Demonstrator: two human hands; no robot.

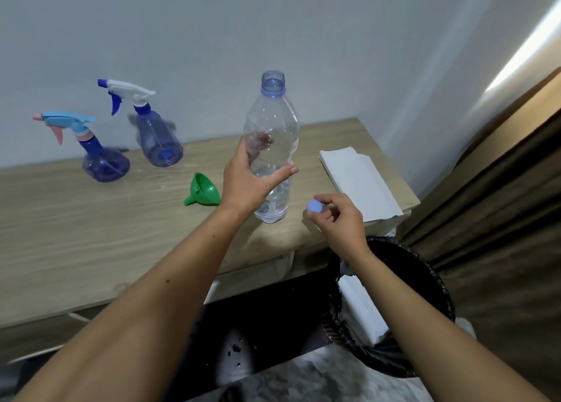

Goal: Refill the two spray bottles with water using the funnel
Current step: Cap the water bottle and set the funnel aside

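Left hand [246,175]: wrapped loosely round the middle of the water bottle [271,146] at frame centre, thumb across the front, fingers behind. Looks like it's just steadying it upright on the desk [91,225].
Right hand [335,216]: pinching the little blue cap [314,206] between thumb and fingertips, just right of the bottle's base. My guess is it's about to be parked out of the way.
Water bottle: neck open, only a bit of water at the bottom as far as I can tell.
Funnel [202,190]: green, lying on its side just left of the bottle, spout pointing lower left. Handy spot, not in use yet.
Spray bottles: two on the left. Pink-and-blue-headed one [104,159] furthest left, white-and-blue-headed one [158,142] right of it and further back. Both have their trigger heads on, so those need unscrewing before any pouring.
Paper towels [358,183]: folded stack at the right end of the desk, probably for spills.
Bin [425,280]: black, lower right, under the desk edge.
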